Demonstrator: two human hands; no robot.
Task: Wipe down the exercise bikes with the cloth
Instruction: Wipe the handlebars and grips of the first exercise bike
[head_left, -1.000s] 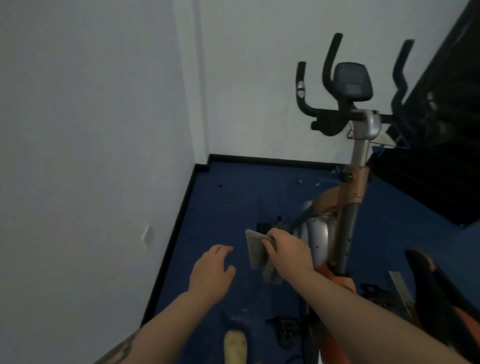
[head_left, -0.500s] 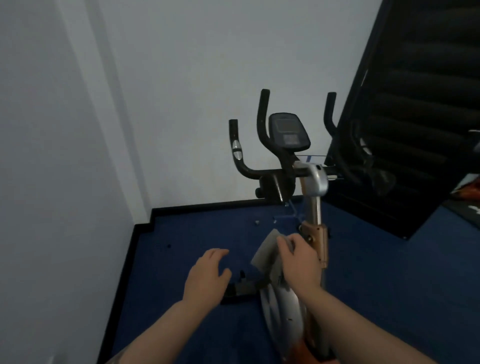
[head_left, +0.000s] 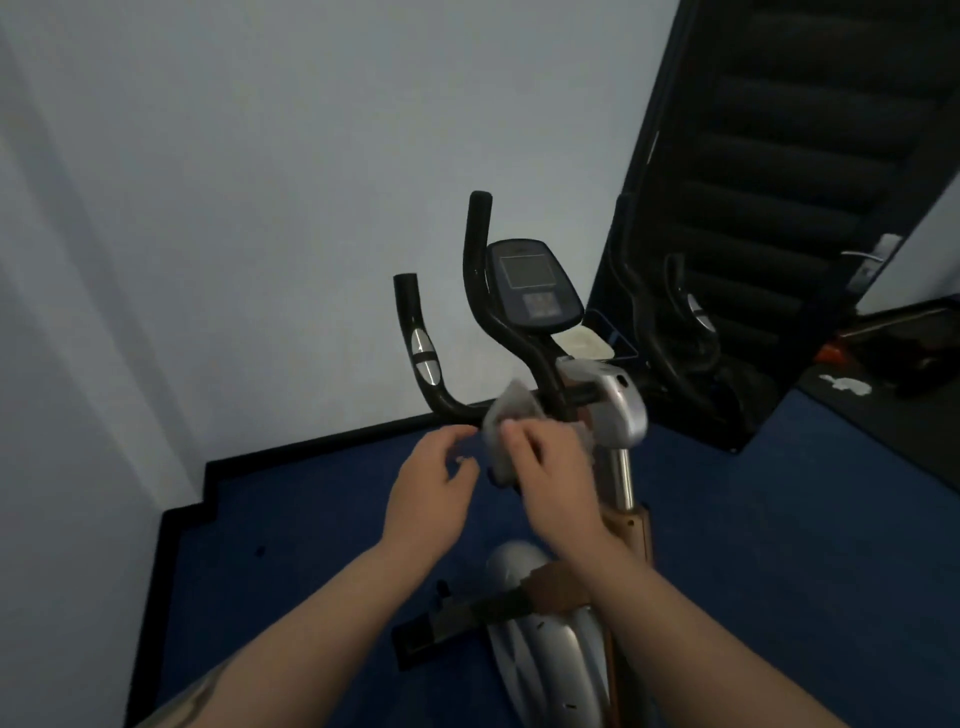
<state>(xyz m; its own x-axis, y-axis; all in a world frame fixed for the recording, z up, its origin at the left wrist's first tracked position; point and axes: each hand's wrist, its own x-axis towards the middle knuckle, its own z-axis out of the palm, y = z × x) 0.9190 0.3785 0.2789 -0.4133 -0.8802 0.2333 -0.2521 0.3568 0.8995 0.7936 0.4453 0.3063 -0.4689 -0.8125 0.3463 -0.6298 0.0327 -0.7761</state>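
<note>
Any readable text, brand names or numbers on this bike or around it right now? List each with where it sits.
None can be read.
Dark oval console on the silver and orange exercise bike: grey screen and a button panel below it, markings too blurred to read.
Silver oval pad on the black left handlebar: no legible marking.

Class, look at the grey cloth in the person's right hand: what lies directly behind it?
Behind the cloth, held by the right hand, the black handlebar crossbar runs toward the silver stem housing. The stretch of bar under the cloth is hidden.
</note>
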